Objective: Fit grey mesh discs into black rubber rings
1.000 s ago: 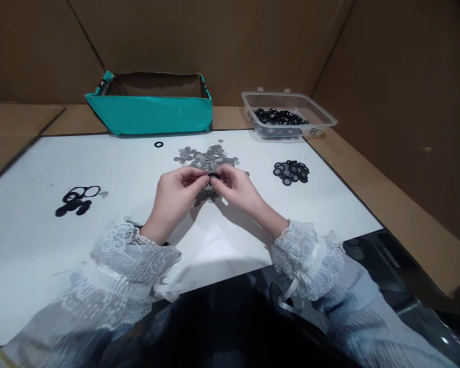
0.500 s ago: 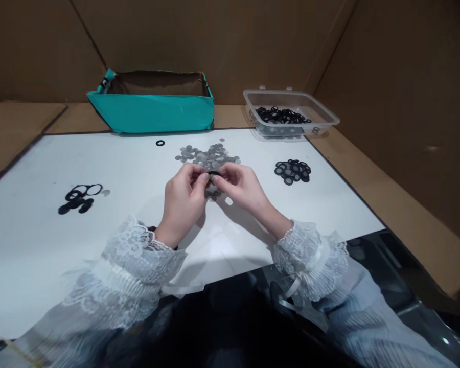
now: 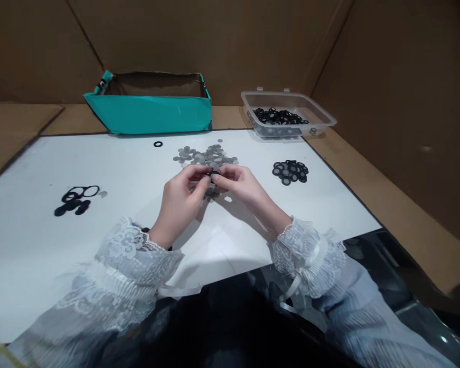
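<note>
My left hand (image 3: 182, 198) and my right hand (image 3: 247, 190) meet above the middle of the white board (image 3: 138, 168). Between their fingertips they pinch one small black ring (image 3: 213, 174), partly covered by the fingers. Grey discs (image 3: 205, 157) lie in a loose pile just behind and under the hands. To the right of them is a heap of black rings with grey centres (image 3: 290, 171). Several black rings and discs (image 3: 73, 200) lie at the left, and a single black ring (image 3: 158, 144) lies behind my left hand.
A teal open box (image 3: 157, 115) stands at the back left. At the back right, a clear plastic container (image 3: 324, 122) holds many black rings. Brown cardboard walls (image 3: 230, 51) rise behind and to the right.
My fingertips have shifted slightly around the black ring, and more of it shows. The whole view has moved a little; the piles look the same.
</note>
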Motion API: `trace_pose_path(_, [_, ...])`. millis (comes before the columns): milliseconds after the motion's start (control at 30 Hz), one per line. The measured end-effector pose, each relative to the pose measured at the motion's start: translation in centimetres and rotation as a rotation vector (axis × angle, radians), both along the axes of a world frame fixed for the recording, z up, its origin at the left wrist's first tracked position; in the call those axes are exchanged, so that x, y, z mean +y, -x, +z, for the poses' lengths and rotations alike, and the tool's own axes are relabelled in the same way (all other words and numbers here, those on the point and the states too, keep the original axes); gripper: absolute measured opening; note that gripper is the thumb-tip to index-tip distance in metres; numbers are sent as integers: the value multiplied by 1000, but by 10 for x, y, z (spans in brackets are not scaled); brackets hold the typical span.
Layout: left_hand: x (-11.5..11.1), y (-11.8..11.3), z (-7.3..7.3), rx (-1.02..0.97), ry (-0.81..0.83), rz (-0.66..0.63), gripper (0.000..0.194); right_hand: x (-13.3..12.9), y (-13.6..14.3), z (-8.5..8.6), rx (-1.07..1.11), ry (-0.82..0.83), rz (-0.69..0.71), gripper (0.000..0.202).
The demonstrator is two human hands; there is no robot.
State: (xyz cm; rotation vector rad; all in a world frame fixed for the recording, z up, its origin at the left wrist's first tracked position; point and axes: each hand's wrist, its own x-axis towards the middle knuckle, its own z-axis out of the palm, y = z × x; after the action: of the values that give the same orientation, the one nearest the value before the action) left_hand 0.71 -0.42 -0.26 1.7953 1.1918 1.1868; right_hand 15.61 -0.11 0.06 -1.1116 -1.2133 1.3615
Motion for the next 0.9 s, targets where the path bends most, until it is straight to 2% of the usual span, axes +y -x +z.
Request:
trace_pose_path(167, [0, -1, 3, -52, 44, 49, 14, 1, 1, -3, 2, 10, 26, 8])
trace_pose_path(367, [0, -3, 1, -102, 82, 30, 11, 0, 4, -3, 79, -5, -49, 12])
trace_pose_path(667, [0, -3, -4, -186, 165, -5, 9, -4, 4, -3, -85, -60, 122, 12])
trace_pose_path(833, [4, -1, -8, -70, 125, -38, 9, -3, 5, -6, -116, -144, 40, 8])
trace_pose_path(900, [3, -3, -7, -122, 172, -55, 9, -3, 7, -8, -78, -158, 9, 9])
